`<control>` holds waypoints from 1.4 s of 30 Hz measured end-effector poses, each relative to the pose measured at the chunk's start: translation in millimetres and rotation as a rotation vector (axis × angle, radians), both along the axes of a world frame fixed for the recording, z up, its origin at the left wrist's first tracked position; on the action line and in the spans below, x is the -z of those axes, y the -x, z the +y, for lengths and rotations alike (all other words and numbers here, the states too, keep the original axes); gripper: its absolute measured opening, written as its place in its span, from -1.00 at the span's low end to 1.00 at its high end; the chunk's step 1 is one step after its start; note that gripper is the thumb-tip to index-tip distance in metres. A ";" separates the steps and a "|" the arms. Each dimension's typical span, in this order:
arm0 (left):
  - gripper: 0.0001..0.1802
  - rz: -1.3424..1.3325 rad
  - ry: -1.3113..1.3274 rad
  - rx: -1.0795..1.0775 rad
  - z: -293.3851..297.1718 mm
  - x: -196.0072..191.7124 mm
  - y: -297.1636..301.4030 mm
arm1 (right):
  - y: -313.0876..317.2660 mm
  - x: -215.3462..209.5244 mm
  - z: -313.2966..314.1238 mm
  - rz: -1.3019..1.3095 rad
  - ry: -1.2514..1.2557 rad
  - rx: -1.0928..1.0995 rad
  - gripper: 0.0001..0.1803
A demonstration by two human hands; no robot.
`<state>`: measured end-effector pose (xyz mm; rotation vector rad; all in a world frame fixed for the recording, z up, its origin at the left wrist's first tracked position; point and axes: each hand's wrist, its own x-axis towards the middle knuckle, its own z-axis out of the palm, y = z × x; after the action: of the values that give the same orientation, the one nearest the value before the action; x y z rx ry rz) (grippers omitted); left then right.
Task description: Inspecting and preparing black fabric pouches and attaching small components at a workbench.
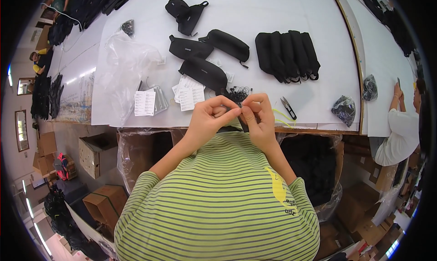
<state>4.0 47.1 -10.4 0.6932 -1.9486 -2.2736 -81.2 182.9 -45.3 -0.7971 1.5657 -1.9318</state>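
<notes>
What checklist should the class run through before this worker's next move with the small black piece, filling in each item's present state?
1. Left hand pinching the small black piece: ok.
2. Right hand pinching it too: ok.
3. Thread snips close to the right hand on the table: ok.
4. Paper tags lying near the left hand: ok.
5. Black pouches lying beyond the hands: ok.
6. What the piece is: cannot tell.

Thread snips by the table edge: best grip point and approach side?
Grip the thread snips at the black handle end, which looks nearest the table's front edge; the blades appear to point away toward the pouches. Come from above on the right hand side; they lie flat and apart from other things.
</notes>
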 end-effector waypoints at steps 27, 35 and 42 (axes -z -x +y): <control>-0.79 0.121 0.284 1.005 27.9 3.1 0.8 | 41.5 103.8 1.9 -0.148 -0.871 -0.527 -0.43; -0.82 0.209 0.395 0.588 -21.6 19.1 32.0 | 66.1 68.1 1.4 -0.245 -0.285 -0.309 -0.86; -0.48 -0.051 0.039 1.000 -51.8 141.1 42.1 | 51.0 78.6 18.1 0.024 -0.762 -0.581 -0.79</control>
<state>-38.1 -4.7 -151.5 -0.3597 -2.7562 -2.6306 -132.2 201.0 -123.9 -0.7992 1.6587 -0.8221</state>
